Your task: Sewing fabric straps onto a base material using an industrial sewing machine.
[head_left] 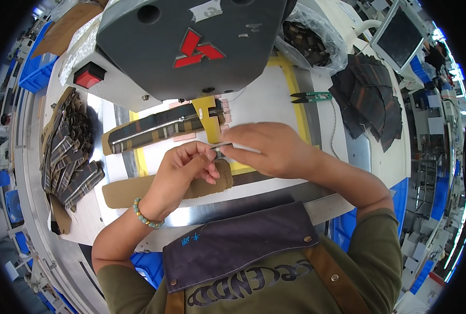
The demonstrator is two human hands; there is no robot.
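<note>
My left hand (185, 165) and my right hand (269, 149) meet below a yellow clamp plate (209, 125), fingertips pinching a small dark metal piece (220, 146) that is too small to name with certainty. A tan fabric strip (130, 193) lies beneath my left hand. Above it, under the machine head (185, 57), rests a plaid fabric panel (144, 136) with a silver zipper (154, 130) along it. Green thread snips (311, 97) lie to the right on the work surface.
A pile of plaid zippered pieces (65, 157) sits left, dark fabric pieces (366, 102) right. A bagged bundle (309, 42) stands behind. A red switch (89, 77), tilted screen (398, 36) and blue bins (36, 70) surround the machine.
</note>
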